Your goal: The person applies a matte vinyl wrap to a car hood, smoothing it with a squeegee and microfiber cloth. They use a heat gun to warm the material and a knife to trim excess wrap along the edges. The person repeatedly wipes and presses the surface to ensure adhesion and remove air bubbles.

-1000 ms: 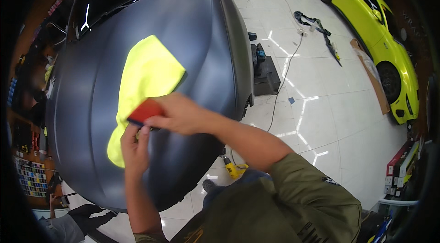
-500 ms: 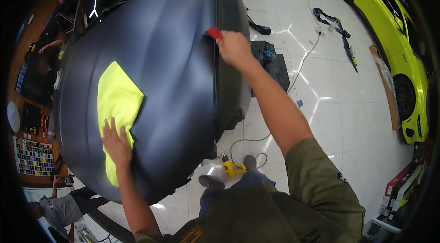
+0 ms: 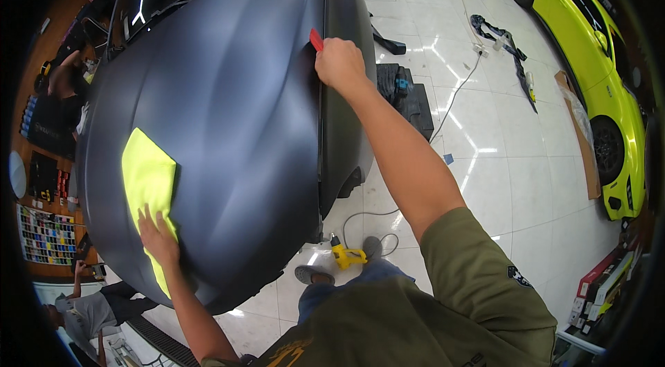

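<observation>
**Two hands on the matte dark car hood**

The right hand (image 3: 339, 62) is stretched out to the far right edge of the dark matte hood (image 3: 235, 111). Its fingers are closed around a small red squeegee (image 3: 316, 39), and the red tip stands out above the knuckles, right at the seam between the hood and the side panel of the car.

The left hand (image 3: 158, 237) lies flat on the near left part of the hood. Its fingers are spread open and grip nothing; they press on the lower end of a bright yellow cloth (image 3: 147, 190). The cloth lies flat on the hood, near its left edge, well apart from the squeegee.

On the white tiled floor (image 3: 512, 180), just beside the near right corner of the car, lies a yellow heat gun (image 3: 345, 255) with its cable. A black tool case (image 3: 405, 93) stands on the floor near the right side of the car. A lime-green car (image 3: 596, 69) is parked farther to the right, and another person (image 3: 90, 311) is near the lower left corner
</observation>
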Tool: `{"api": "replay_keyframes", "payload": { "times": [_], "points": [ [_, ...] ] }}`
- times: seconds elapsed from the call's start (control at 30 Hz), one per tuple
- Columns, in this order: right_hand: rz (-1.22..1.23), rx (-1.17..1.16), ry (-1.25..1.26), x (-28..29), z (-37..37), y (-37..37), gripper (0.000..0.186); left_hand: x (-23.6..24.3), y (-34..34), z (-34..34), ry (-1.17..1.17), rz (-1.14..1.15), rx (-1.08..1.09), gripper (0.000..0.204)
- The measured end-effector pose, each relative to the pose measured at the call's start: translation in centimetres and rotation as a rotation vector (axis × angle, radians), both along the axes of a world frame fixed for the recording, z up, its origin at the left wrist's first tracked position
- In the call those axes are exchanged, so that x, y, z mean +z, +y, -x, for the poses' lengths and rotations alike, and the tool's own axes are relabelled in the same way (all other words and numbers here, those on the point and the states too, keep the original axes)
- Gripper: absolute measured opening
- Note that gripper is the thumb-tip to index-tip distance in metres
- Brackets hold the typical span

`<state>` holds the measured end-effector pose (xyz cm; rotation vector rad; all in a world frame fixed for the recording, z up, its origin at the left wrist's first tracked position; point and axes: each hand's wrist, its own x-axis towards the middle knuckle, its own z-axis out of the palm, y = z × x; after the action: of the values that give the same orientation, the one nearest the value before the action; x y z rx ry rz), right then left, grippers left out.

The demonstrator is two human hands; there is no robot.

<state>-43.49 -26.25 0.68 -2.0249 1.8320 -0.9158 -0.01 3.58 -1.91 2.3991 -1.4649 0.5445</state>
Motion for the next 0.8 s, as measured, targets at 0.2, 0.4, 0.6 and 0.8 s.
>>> {"api": "replay_keyframes", "payload": {
  "times": [0.2,0.4,0.6,0.8],
  "points": [
    [-0.143,-0.065,-0.391,-0.8,2.4,-1.1,0.022,0.0,0.3,-1.2,-0.001,-0.013,0.012,0.048],
    [0.093,0.065,-0.051,-0.7,-1.0,2.5,0.019,-0.4,2.4,-5.6,0.009,0.027,0.104,0.047],
    [-0.161,-0.036,-0.102,0.1,4.1,-8.0,0.026,-1.0,0.7,-5.0,0.031,0.010,0.121,0.048],
    [0.107,0.060,-0.042,-0.5,-0.5,-0.7,0.022,-0.2,2.2,-6.4,0.007,-0.006,0.156,0.048]
  ]
}}
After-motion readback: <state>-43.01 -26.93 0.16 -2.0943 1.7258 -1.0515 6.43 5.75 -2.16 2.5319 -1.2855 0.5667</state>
